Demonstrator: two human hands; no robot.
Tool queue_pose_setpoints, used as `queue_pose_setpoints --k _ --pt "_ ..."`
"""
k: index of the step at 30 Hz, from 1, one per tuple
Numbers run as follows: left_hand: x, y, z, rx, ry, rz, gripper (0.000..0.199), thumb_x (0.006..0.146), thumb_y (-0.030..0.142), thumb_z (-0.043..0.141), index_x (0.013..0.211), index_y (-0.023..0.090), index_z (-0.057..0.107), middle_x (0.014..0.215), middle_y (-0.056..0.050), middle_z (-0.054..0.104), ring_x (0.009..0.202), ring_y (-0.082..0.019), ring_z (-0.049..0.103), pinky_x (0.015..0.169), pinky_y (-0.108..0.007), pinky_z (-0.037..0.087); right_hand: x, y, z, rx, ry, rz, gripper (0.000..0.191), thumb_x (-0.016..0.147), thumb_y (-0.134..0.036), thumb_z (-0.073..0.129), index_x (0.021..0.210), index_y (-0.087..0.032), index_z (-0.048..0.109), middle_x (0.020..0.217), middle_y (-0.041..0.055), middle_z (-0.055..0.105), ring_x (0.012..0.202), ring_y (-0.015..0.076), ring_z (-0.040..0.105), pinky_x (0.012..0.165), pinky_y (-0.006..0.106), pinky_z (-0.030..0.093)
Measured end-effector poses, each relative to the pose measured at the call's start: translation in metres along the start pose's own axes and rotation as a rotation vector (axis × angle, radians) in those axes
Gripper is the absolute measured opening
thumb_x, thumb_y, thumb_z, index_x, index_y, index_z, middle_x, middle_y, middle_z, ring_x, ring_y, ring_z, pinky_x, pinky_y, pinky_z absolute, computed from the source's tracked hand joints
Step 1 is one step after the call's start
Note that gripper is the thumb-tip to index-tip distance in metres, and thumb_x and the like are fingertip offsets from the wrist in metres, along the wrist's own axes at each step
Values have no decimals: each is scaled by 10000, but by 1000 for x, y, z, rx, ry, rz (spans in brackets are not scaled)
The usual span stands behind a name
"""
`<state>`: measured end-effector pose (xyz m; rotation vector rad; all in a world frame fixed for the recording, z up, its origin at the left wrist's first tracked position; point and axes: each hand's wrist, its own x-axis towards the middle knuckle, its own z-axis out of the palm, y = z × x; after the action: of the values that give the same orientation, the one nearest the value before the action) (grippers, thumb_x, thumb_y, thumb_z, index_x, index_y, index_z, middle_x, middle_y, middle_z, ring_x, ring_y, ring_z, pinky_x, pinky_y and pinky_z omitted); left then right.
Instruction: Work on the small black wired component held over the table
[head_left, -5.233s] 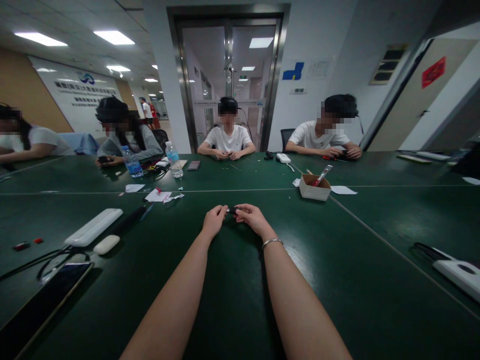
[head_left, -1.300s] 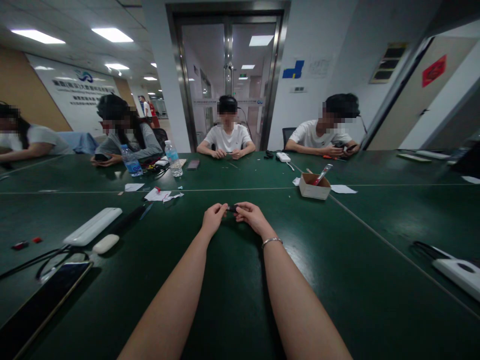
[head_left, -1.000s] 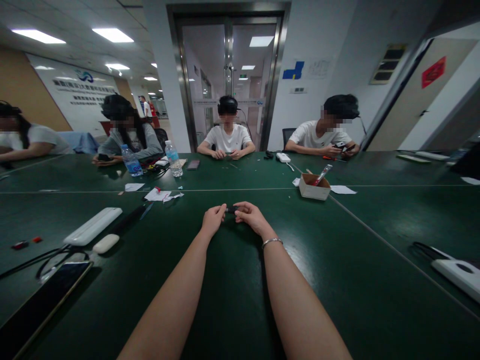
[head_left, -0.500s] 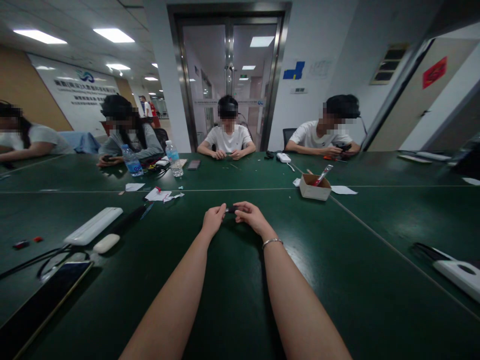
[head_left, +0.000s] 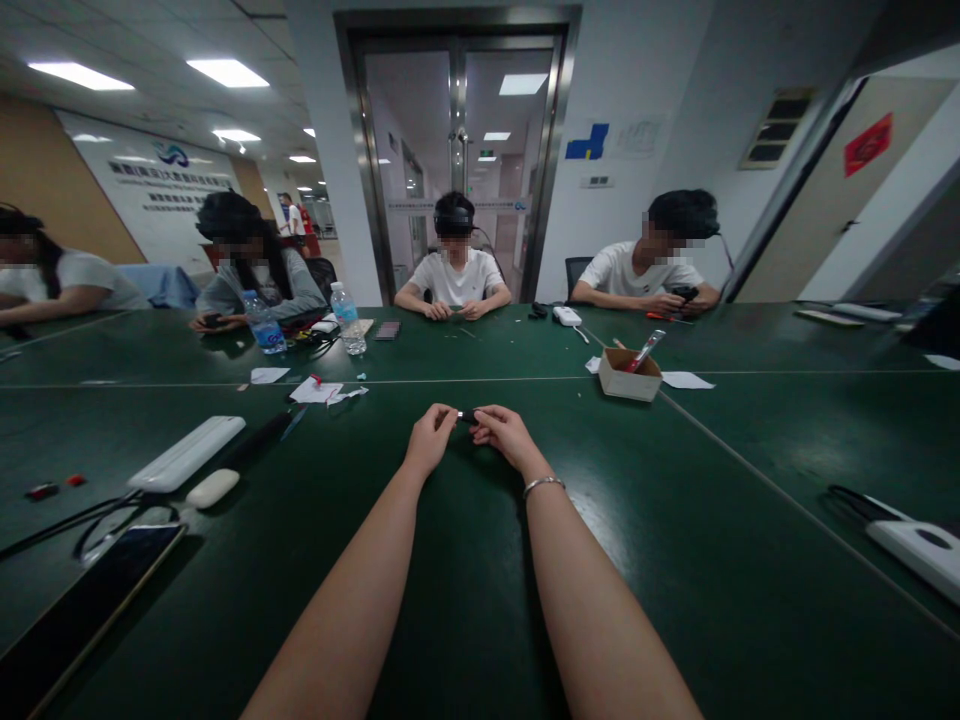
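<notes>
A small black object with a shiny metallic end [head_left: 467,416] is held just above the green table [head_left: 480,550], between my two hands. My left hand [head_left: 432,438] pinches it at the metallic end. The fingers of my right hand [head_left: 507,436] close on its black end. My right wrist wears a silver bangle [head_left: 544,485]. What exactly the small object is, I cannot make out.
An open box [head_left: 630,384] with tools stands ahead on the right. Papers [head_left: 318,390], a white power strip [head_left: 187,454], a white oval case [head_left: 214,489] and a phone [head_left: 94,605] lie left. Two bottles [head_left: 348,318] [head_left: 264,322] stand farther off. Several people sit across.
My left fingers have shifted slightly right, nearer my right fingers, and less of the object's metallic part shows between them.
</notes>
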<state>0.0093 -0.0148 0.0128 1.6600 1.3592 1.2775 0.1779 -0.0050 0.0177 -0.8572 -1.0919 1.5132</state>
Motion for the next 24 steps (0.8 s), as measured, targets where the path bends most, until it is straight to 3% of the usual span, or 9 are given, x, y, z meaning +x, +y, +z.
queue_pose_setpoints --k 2,5,15,24 --pt "0 -1 0 -34 9 54 295 821 434 538 997 208 607 873 -35 665 734 -147 604 638 -252 457 -1 0 0 0 9 3 296 689 -292 779 879 -122 630 642 60 681 507 108 618 521 230 536" --pt "1 -1 -1 -60 -19 84 254 816 390 552 968 198 623 890 -48 675 776 -158 621 678 -268 476 0 0 0 -4 18 8 291 684 -281 782 875 -122 631 640 58 679 515 110 621 527 232 541" --pt "3 -1 0 -59 -10 -2 241 810 397 529 832 178 627 739 -33 655 720 -164 613 634 -264 459 4 6 -4 -88 3 -29 290 689 -252 768 918 -135 634 657 36 681 517 107 631 504 211 537" --pt "3 -4 1 16 -10 -46 306 832 469 484 822 196 622 733 -20 651 703 -163 599 593 -255 436 1 3 -2 -134 -7 -64 331 665 -262 776 942 -149 636 691 14 667 535 99 632 525 215 548"
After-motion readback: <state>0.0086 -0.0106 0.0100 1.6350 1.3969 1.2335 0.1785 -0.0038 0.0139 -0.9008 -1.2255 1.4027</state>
